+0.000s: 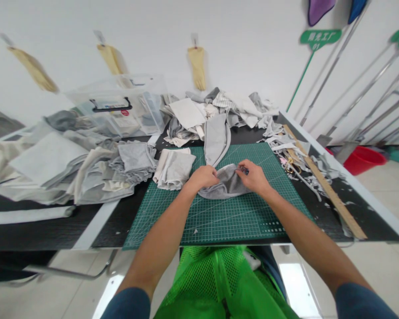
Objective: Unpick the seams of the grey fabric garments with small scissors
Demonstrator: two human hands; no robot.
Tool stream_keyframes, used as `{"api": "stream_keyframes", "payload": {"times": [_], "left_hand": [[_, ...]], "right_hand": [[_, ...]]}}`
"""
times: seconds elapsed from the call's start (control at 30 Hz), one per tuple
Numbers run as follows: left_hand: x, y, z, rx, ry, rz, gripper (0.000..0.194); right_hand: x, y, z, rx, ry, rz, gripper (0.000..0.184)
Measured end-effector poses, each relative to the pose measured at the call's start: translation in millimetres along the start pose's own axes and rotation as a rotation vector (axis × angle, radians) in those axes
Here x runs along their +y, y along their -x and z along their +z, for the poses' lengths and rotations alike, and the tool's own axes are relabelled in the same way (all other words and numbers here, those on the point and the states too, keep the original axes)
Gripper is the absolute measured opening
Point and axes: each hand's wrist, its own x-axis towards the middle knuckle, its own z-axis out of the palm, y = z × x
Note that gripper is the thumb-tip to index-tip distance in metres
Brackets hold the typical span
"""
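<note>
A grey piece of cloth [224, 186] with a pale edge lies bunched over the green cutting mat [199, 219]. My left hand [204, 177] is closed on its left side. At the cloth's upper right edge, my right hand [252, 176] is closed in a pinch; a small dark thing shows at these fingertips, too small to name. Just beyond my hands, a long light-grey cloth piece [216, 139] reaches from the back pile onto the mat. To the left of my left hand sits a folded stack of pale cloths [174, 168].
Heaps of grey and white cloth [49, 161] cover the left side, near a clear plastic box [119, 115]. More cloth [242, 106] is piled at the back. A wooden ruler [329, 190] lies among scraps on the right. Yellow gloves [197, 68] hang on the wall.
</note>
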Motion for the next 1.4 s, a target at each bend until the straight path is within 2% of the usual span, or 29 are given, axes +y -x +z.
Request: {"api": "stream_keyframes", "payload": {"times": [0.1,0.17,0.27,0.33,0.47,0.57,0.67,0.77,0.9,1.0,1.1,1.17,1.3,1.4], "left_hand": [[15,2,3.9,0.159,0.046,0.209,0.029],[27,6,6.3,0.128,0.147,0.288,0.038],[37,9,7.7,-0.009,0.279,0.248,0.027],[39,10,6.5,-0.028,0.349,0.194,0.023],[34,7,3.0,0.065,0.576,0.111,0.019],[31,5,2.5,0.112,0.754,0.117,0.021],[31,4,2.7,0.156,0.79,0.166,0.021],[32,4,2.4,0.162,0.768,0.227,0.021],[32,4,1.8,0.069,0.926,0.259,0.029],[32,5,1.9,-0.011,1.04,0.132,0.045],[34,6,3.3,-0.109,1.009,0.003,0.054],[35,7,5.2,-0.174,0.938,-0.015,0.053],[35,9,8.7,-0.232,0.822,-0.004,0.045],[32,9,8.6,-0.271,0.835,-0.044,0.033]], "right_hand": [[-8,2,3,0.024,-0.041,-0.038,0.02],[-14,4,3,0.014,-0.092,-0.049,0.022],[-19,5,0,-0.009,-0.204,-0.04,0.029],[-19,3,-5,-0.009,-0.259,-0.013,0.034],[-10,-3,-17,-0.057,-0.211,0.099,0.027],[-4,-5,-20,-0.177,-0.225,0.216,0.044],[-3,-3,-17,-0.299,-0.45,0.347,0.057],[-7,-1,-13,-0.34,-0.702,0.434,0.053],[-11,-5,-13,-0.145,-0.895,0.415,0.052],[-11,-6,-16,-0.041,-0.973,0.394,0.049],[-14,-4,-19,-0.065,-1.083,0.367,0.046],[-17,-2,-21,-0.108,-1.151,0.358,0.047],[-21,0,-22,-0.177,-1.208,0.35,0.048],[-20,-1,-21,-0.161,-1.198,0.352,0.045]]}}
